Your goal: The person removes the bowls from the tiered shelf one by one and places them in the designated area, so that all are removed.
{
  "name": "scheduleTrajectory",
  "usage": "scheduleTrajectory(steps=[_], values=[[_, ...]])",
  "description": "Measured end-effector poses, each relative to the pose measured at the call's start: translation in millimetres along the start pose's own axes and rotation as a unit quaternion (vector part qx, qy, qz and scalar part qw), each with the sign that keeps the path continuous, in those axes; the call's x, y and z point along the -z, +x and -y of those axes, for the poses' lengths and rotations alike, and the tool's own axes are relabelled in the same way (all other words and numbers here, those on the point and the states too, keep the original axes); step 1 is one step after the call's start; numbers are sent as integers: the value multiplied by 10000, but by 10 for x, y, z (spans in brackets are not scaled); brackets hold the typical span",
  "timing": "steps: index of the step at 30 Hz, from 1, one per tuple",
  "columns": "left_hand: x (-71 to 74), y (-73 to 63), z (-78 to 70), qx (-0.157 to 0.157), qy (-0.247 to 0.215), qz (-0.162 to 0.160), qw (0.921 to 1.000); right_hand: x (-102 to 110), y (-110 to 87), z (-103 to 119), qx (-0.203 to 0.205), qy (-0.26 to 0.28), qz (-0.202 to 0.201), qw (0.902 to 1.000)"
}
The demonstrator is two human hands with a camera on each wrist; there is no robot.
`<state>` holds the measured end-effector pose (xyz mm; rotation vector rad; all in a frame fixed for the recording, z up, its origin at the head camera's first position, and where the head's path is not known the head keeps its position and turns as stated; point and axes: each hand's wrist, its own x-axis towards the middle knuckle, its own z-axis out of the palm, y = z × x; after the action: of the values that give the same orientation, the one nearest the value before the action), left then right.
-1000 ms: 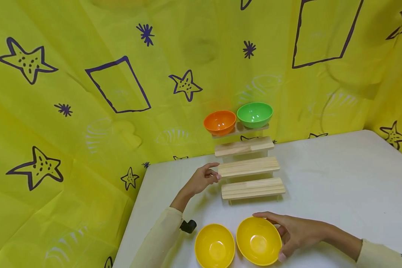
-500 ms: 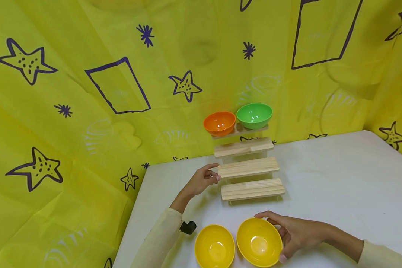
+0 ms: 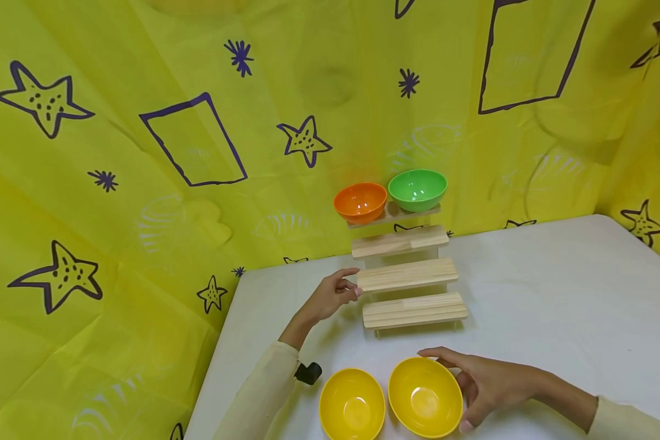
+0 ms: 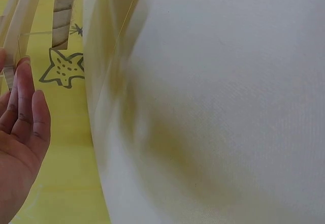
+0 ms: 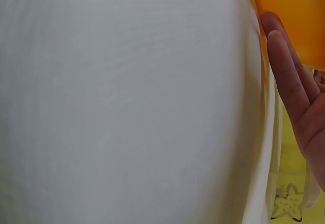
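A wooden tiered rack (image 3: 409,275) with stepped planks stands on the white table. My left hand (image 3: 330,296) is at the left end of its second plank from the bottom, thumb and index finger at the plank's two edges. In the left wrist view, the other fingers (image 4: 24,102) extend beside the rack. My right hand (image 3: 486,385) holds a yellow bowl (image 3: 426,397) by its right side, index finger on the far rim and thumb near the front. The bowl tilts slightly. Left of it sits a second yellow bowl (image 3: 353,404), untouched.
On the rack's top plank are an orange bowl (image 3: 360,203) and a green bowl (image 3: 418,190). A yellow patterned cloth (image 3: 302,73) hangs behind and to the left of the white table (image 3: 555,293). A black object (image 3: 308,373) sticks out at the left wrist.
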<state>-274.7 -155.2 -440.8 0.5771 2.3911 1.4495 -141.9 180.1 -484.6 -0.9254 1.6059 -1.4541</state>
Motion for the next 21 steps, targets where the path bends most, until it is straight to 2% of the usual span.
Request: scheduleTrajectory(steps=[5,11,17,21], values=[[-1,-3,-6,2,9,-2,10000,31,-53,30,18,-322,-359,9988],[-2,-7,-7,-12,9,0,10000,168,-134,97,402,-627,-612,9953],[0,-2,2,-33,66,7,10000,365,-203,267,925,-1238,-974,9832],[-3,-7,1,-37,60,22,10000,492,-236,409,1017,-1602,-1270,9736]])
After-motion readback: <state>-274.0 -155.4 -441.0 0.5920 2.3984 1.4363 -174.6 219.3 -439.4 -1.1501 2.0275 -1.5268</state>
